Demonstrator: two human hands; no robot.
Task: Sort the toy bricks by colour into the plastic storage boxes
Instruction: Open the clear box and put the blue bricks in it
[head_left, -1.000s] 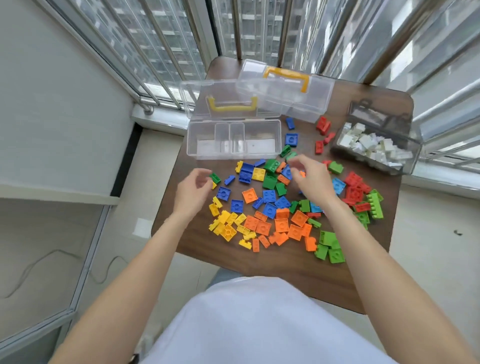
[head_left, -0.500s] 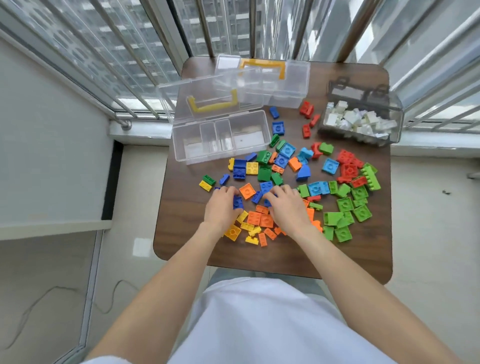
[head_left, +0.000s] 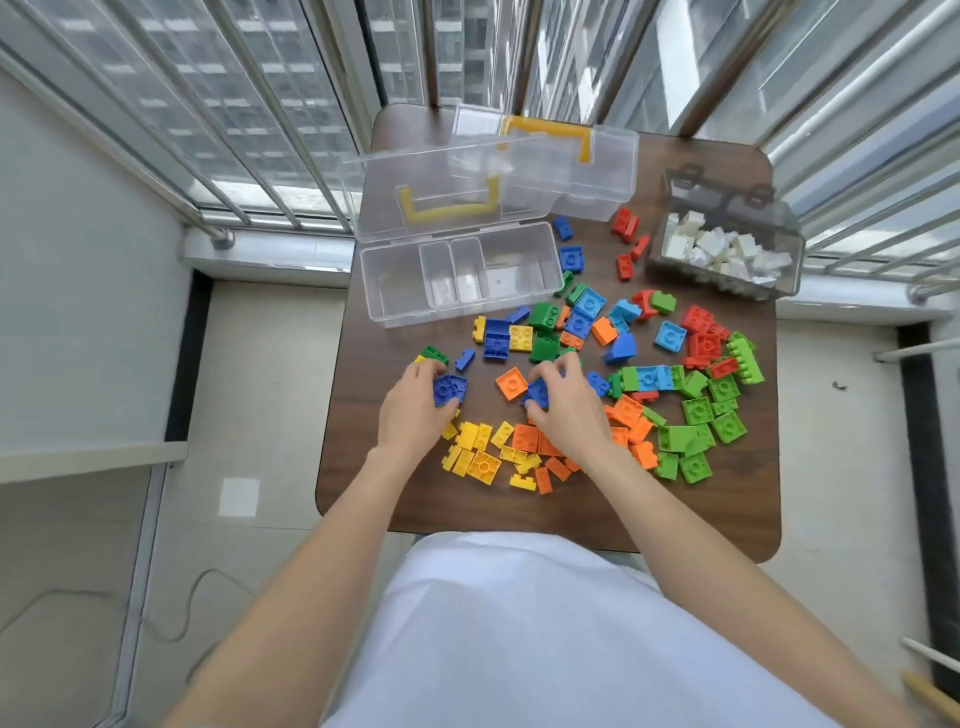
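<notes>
Both hands (head_left: 415, 410) (head_left: 563, 410) gripping blue bricks (head_left: 450, 389)

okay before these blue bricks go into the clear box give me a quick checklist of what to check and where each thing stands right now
1. Left hand grips blue bricks: ok.
2. Right hand grips a blue brick: ok.
3. Only blue in each grip: cannot tell, the palms hide part of what is held.
4. Open clear box has its lid up and its compartments free of bricks: ok.
5. Path to the box: not ok, loose yellow, green and blue bricks lie between the hands and its front wall, so lift over them.
6. Grey box holds only white bricks, keep blue out of it: ok.
</notes>
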